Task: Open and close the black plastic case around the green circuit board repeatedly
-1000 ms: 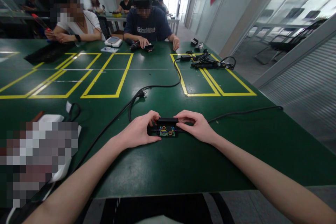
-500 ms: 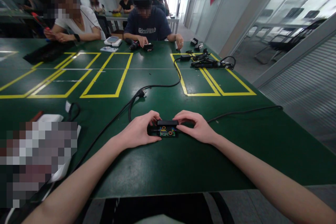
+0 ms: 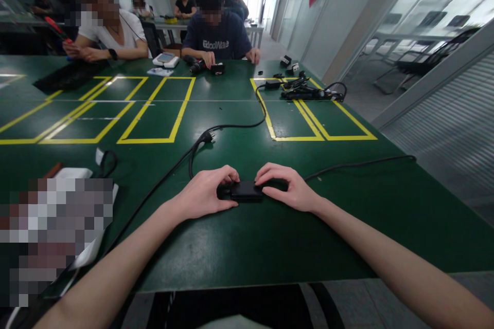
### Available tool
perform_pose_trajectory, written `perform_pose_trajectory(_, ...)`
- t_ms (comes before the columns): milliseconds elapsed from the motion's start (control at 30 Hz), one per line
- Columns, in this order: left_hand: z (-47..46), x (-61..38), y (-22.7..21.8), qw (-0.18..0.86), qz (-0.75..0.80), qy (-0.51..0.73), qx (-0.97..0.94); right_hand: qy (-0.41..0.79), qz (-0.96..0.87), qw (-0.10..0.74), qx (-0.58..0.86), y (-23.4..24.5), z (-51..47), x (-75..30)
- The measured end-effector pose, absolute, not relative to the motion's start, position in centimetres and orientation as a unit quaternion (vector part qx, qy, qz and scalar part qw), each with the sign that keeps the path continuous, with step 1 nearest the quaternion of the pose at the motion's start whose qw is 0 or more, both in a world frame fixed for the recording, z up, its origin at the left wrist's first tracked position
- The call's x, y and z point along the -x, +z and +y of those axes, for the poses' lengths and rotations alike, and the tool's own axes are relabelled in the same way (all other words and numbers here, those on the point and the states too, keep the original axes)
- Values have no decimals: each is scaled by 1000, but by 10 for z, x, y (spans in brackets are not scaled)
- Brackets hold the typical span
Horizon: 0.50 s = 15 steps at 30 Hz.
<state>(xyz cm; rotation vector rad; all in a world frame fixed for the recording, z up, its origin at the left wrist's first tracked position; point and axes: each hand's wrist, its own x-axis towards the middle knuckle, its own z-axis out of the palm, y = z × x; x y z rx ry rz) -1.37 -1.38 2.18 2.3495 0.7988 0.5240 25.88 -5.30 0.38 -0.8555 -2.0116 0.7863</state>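
A black power adapter (image 3: 247, 193) lies on the green table (image 3: 239, 252) in front of me, its cover over the circuit board so that no board shows. My left hand (image 3: 203, 194) is closed around its left end, thumb at the near edge and fingers at the far edge. At the other end, my right hand (image 3: 291, 189) has its fingertips on the top and its thumb against the right side. Black cable (image 3: 164, 181) runs from behind my left hand, and another cord (image 3: 358, 163) leads off to the right.
A plug (image 3: 208, 136) lies beyond my left hand. More black adapters and cables (image 3: 304, 90) are heaped at the far right. Yellow tape rectangles (image 3: 146, 141) mark the table. Across it, a person (image 3: 216, 36) handles a black box; another sits at left. White devices (image 3: 75, 172) lie left.
The black cover, tilted up with the green circuit board showing, has come down over the board. My fingers moved slightly with it. Across the table, the person's hand on the right has drawn back.
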Motion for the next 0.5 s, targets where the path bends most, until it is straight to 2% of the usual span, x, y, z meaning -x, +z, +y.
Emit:
perform_pose_trajectory(233,-14,14,23,319,299,203,-876,295,-809,391,326,4,-53,-260)
perform_pose_trajectory(500,-17,13,26,327,295,207,-874,263,-831,334,359,3,-56,-256)
